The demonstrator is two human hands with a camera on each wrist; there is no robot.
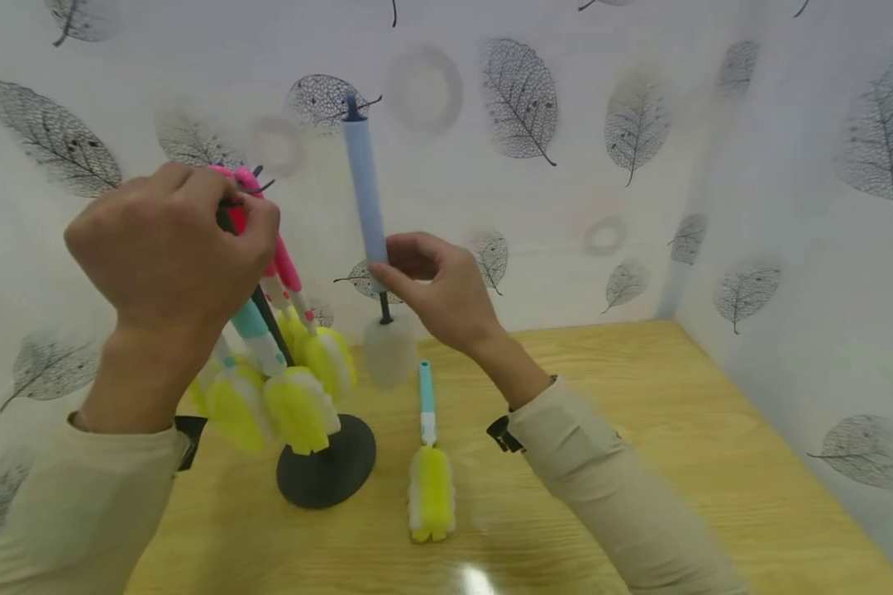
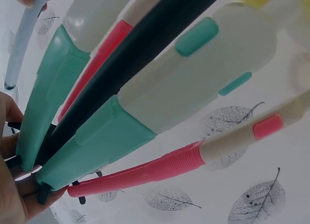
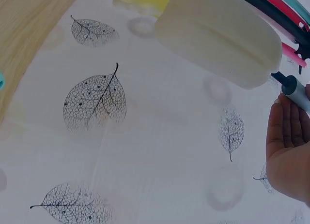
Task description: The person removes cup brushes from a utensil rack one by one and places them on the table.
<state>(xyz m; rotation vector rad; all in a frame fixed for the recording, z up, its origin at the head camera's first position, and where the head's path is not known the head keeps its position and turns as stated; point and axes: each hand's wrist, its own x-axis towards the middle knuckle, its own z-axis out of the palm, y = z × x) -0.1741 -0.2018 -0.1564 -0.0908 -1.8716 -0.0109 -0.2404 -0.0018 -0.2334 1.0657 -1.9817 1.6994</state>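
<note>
My left hand (image 1: 171, 248) grips the top of a black stand, by its hooks. Down from there runs the stand's dark pole (image 2: 126, 64) to a round black base (image 1: 326, 471). Around the pole hang several cleaning brushes with teal handles (image 2: 97, 141) or pink handles (image 2: 145, 178) and yellow-and-white sponge heads (image 1: 301, 409). My right hand (image 1: 450, 293) pinches the lower handle of a bottle brush with a light blue handle (image 1: 363, 182), nearly upright. Its off-white sponge head (image 3: 218, 37) points down, beside the hanging brushes.
A teal-handled brush with a yellow-and-white sponge head (image 1: 432, 492) lies on the wooden table (image 1: 603, 463), right of the stand's base. White walls with a leaf print (image 1: 519, 99) rise behind the table and along its right side.
</note>
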